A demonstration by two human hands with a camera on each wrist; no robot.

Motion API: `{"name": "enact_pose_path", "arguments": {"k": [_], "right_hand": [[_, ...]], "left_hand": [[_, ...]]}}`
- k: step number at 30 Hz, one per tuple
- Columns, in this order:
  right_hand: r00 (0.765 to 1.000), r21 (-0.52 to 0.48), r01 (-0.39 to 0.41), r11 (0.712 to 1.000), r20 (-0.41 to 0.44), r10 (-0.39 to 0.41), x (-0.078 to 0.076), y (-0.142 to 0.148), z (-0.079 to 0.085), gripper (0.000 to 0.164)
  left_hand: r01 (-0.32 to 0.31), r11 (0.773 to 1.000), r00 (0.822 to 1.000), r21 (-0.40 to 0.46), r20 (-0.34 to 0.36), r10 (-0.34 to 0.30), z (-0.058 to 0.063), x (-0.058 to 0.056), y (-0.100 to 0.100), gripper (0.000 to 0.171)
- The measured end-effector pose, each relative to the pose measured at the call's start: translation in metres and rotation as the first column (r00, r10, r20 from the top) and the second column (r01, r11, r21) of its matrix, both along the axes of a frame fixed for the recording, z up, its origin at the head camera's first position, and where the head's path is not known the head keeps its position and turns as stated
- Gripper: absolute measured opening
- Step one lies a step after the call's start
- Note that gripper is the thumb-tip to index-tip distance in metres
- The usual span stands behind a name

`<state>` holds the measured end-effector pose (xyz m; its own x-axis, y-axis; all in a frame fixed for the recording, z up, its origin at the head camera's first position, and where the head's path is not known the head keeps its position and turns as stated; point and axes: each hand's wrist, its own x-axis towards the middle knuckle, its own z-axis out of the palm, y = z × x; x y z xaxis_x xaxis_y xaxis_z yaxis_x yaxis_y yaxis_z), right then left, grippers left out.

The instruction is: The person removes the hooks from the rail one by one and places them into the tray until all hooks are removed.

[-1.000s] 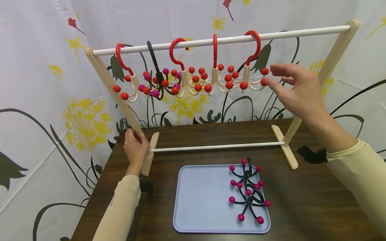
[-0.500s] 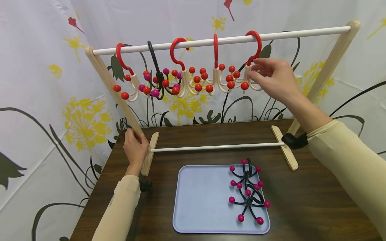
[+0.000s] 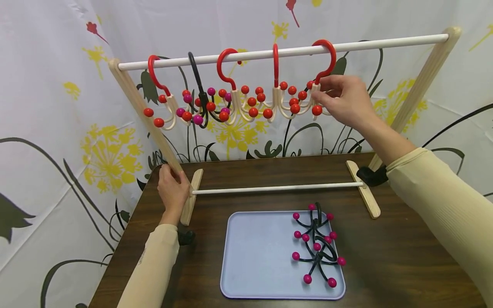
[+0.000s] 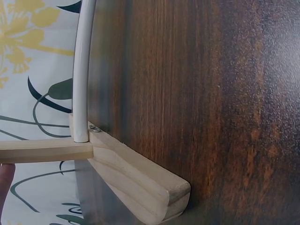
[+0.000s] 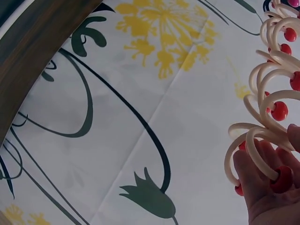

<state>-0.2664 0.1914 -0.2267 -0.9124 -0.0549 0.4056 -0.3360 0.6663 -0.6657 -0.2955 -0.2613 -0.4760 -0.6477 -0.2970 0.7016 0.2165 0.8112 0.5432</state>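
Observation:
On the right side of the rail, a cream multi-arm hanger (image 3: pixel 329 64) with a red hook and red ball tips hangs from the white rod. My right hand (image 3: pixel 348 98) pinches its stem just below the hook. The right wrist view shows the cream arms (image 5: pixel 253 152) curving out around the fingers (image 5: pixel 246 187). My left hand (image 3: pixel 172 190) grips the foot of the rack's left wooden post (image 3: pixel 144 122). Only a fingertip (image 4: pixel 4 180) of it shows against the post (image 4: pixel 47 151) in the left wrist view.
Farther left on the rod (image 3: pixel 366 45) hang several more hangers, including a black one (image 3: pixel 195 72) with pink balls. A pale blue tray (image 3: pixel 256 252) lies on the dark table (image 3: pixel 404 256), two black hangers (image 3: pixel 316 256) at its right side. A printed curtain (image 3: pixel 57 107) hangs behind.
My right hand has moved left from the ball tips to the stem of the rightmost hanger and taken hold of it. That hanger has turned slightly. My left hand stays put.

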Motion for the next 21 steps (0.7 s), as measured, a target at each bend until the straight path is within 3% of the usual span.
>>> {"name": "enact_pose_path", "arguments": {"k": [21], "right_hand": [[0.998, -0.005, 0.050, 0.999, -0.032, -0.050, 0.0025, 0.0081, 0.0074, 0.039]], "left_hand": [[-0.006, 1.000, 1.000, 0.004, 0.009, 0.006, -0.0009, -0.0007, -0.0018, 0.017]]}}
